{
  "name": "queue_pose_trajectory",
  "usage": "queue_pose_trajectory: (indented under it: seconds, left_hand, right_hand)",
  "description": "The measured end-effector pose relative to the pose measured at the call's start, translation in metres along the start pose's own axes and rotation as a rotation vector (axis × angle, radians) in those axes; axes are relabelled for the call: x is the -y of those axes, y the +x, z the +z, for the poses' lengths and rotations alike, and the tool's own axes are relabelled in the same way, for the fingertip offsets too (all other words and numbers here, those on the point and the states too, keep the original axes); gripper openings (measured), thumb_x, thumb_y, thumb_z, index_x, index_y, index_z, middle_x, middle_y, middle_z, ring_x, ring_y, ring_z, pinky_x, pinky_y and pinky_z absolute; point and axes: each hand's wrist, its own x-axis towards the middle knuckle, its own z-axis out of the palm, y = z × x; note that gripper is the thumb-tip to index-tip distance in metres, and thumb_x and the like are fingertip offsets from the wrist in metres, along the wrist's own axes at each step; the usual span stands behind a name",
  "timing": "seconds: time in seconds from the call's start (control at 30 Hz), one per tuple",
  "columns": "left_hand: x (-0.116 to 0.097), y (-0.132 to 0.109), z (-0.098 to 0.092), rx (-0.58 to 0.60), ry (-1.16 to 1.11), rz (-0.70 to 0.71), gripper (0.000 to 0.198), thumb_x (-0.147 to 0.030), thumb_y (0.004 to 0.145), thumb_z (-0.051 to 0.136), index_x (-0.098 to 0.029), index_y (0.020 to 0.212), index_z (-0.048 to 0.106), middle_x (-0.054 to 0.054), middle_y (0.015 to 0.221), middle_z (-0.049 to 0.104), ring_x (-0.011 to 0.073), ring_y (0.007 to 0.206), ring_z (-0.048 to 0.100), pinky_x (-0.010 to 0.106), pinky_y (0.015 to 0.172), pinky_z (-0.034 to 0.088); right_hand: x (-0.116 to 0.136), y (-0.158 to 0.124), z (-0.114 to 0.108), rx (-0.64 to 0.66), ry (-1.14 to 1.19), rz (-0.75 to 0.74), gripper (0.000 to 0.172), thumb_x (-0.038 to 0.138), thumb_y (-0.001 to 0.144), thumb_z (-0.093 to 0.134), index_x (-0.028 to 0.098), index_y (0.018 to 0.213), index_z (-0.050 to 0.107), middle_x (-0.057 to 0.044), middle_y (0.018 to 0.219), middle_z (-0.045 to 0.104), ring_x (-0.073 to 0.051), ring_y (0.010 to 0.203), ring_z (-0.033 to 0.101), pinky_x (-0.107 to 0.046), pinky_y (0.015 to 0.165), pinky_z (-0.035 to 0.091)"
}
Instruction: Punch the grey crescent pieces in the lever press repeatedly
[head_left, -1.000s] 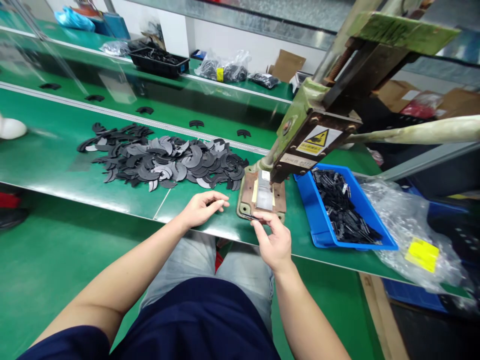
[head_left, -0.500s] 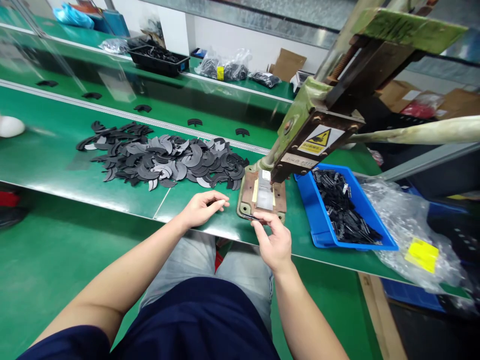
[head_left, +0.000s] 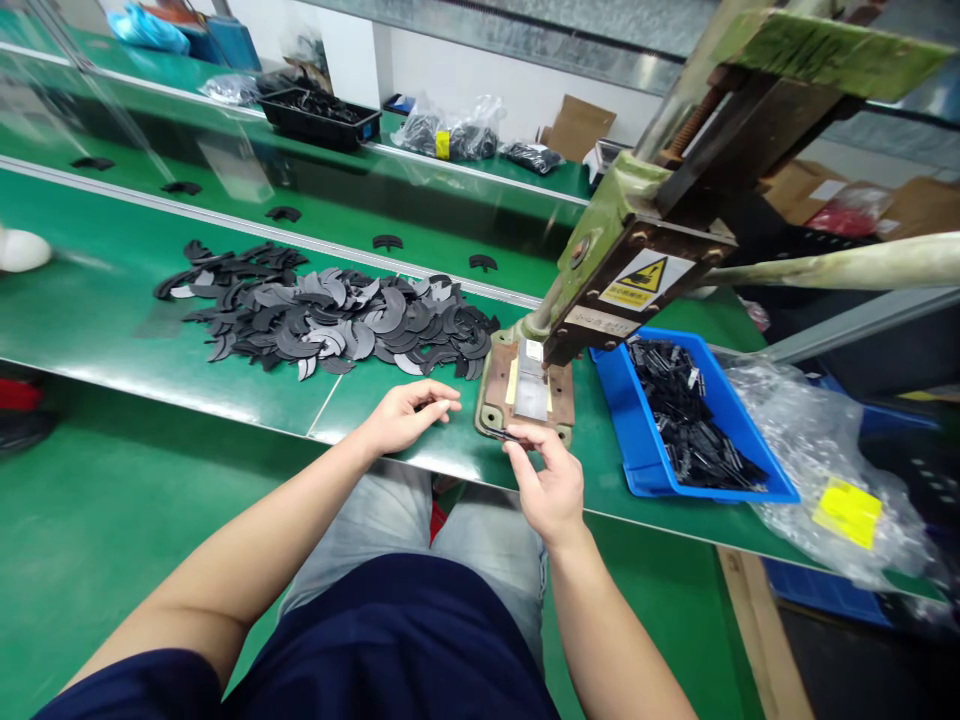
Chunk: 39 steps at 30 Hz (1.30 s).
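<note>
Little has moved since a second ago: both hands sit where they were. The right hand pinches a thin dark part between thumb and forefinger at the front lip of the press base. The left hand rests curled on the table just beside the base; I can't tell whether it grips anything. A pile of dark crescents lies behind it.

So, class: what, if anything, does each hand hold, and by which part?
The right hand pinches a thin dark piece by one end; whether the left hand holds anything cannot be told.
</note>
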Motion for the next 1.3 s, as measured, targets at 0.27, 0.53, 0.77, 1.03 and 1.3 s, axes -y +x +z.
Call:
queue_pose_trajectory:
  seconds: [0.27, 0.53, 0.77, 1.03, 1.3]
  left_hand:
    - [-0.0033, 0.0001, 0.0016, -0.014, 0.019, 0.001, 0.037, -0.047, 0.096, 0.071, -0.016, 0.114, 0.076, 0.012, 0.102, 0.082, 0.0172, 0.08, 0.074, 0.033, 0.081, 0.061]
    - [-0.0041, 0.0002, 0.0008, -0.013, 0.037, 0.002, 0.037, -0.049, 0.096, 0.07, -0.016, 0.112, 0.077, 0.011, 0.1, 0.082, 0.0179, 0.08, 0.074, 0.033, 0.08, 0.062]
    - [-0.0037, 0.0002, 0.0003, -0.006, 0.044, 0.011, 0.037, -0.049, 0.097, 0.069, -0.016, 0.113, 0.077, 0.012, 0.102, 0.082, 0.0179, 0.081, 0.075, 0.034, 0.081, 0.062]
    - [0.0007, 0.0002, 0.0001, 0.001, 0.005, 0.016, 0.037, -0.047, 0.097, 0.069, -0.016, 0.117, 0.075, 0.012, 0.106, 0.081, 0.0178, 0.082, 0.075, 0.035, 0.082, 0.061]
    - [-0.0005, 0.0004, 0.001, -0.005, -0.023, -0.001, 0.035, -0.046, 0.096, 0.071, -0.016, 0.113, 0.075, 0.012, 0.103, 0.082, 0.0173, 0.08, 0.075, 0.033, 0.08, 0.062]
  right_hand:
    - [-0.0007, 0.0003, 0.0004, 0.002, -0.005, 0.002, 0.02, 0.032, 0.098, 0.066, 0.026, 0.116, 0.072, -0.003, 0.106, 0.078, -0.016, 0.09, 0.074, -0.032, 0.086, 0.061]
    - [0.0, 0.0007, 0.001, 0.0, 0.0, 0.0, 0.02, 0.031, 0.098, 0.067, 0.027, 0.117, 0.072, -0.003, 0.107, 0.078, -0.015, 0.091, 0.074, -0.031, 0.086, 0.061]
    - [-0.001, 0.0007, 0.0011, 0.004, 0.001, 0.001, 0.02, 0.031, 0.098, 0.066, 0.027, 0.117, 0.072, -0.002, 0.106, 0.078, -0.015, 0.091, 0.074, -0.031, 0.086, 0.061]
    - [-0.0012, 0.0008, 0.0021, 0.005, -0.008, 0.001, 0.02, 0.032, 0.098, 0.066, 0.027, 0.117, 0.072, -0.003, 0.107, 0.078, -0.016, 0.091, 0.074, -0.032, 0.087, 0.061]
    - [0.0005, 0.0023, 0.0029, 0.005, -0.001, -0.003, 0.02, 0.03, 0.098, 0.067, 0.027, 0.117, 0.072, -0.002, 0.106, 0.078, -0.015, 0.089, 0.073, -0.03, 0.086, 0.061]
